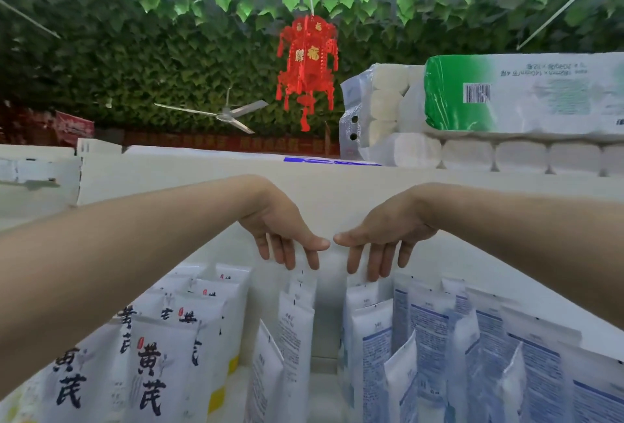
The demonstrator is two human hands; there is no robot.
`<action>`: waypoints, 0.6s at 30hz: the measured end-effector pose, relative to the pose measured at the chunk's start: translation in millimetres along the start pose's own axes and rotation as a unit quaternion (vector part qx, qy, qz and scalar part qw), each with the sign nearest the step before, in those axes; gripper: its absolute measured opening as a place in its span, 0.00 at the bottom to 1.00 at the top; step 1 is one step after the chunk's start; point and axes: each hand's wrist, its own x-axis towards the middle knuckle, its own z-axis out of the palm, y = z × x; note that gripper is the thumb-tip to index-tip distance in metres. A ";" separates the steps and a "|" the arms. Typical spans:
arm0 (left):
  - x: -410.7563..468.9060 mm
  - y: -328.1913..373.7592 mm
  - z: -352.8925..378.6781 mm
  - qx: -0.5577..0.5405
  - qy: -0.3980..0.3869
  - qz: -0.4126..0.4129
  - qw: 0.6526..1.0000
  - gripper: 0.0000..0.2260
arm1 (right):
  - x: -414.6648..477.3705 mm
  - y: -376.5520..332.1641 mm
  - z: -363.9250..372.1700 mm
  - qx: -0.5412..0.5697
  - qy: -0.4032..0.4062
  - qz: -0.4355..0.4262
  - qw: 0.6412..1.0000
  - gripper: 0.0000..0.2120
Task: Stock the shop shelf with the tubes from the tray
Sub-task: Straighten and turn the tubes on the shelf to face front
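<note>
On the shop shelf [202,186] the white tubes [297,321] stand upright in a row, flat ends up, just beside a second row of blue-printed tubes [429,328]; a narrow gap is between the two rows. The left hand [280,223] reaches down with straight fingers, and its fingertips touch the top of the rearmost white tube. The right hand [388,223] does the same on the rearmost blue-printed tube. Both hands are released and grasp nothing, and their thumbs point at each other, almost touching. Left of the tubes stand white packs with black characters [152,372]. Toilet paper packs [523,95] lie on top of the shelf at the right. Above hang a red lantern [307,68], a ceiling fan [223,115] and green leaves [135,51].
</note>
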 end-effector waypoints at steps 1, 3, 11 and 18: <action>0.1 -1.1 -0.9 0.002 -0.005 0.000 1.000 0.26 | 1.3 -0.8 1.7 -0.001 -0.006 0.002 1.000 0.32; 0.1 -3.4 -1.9 0.006 -0.011 0.001 1.000 0.26 | 3.0 -3.2 4.2 -0.005 -0.007 0.004 1.000 0.32; 1.5 -9.2 -0.6 0.018 0.002 0.020 1.000 0.21 | 8.0 -4.4 8.2 0.006 0.012 0.001 1.000 0.32; 1.4 -12.6 0.7 -0.037 0.033 0.066 0.997 0.14 | 10.5 -9.8 10.7 0.037 0.085 -0.014 0.996 0.25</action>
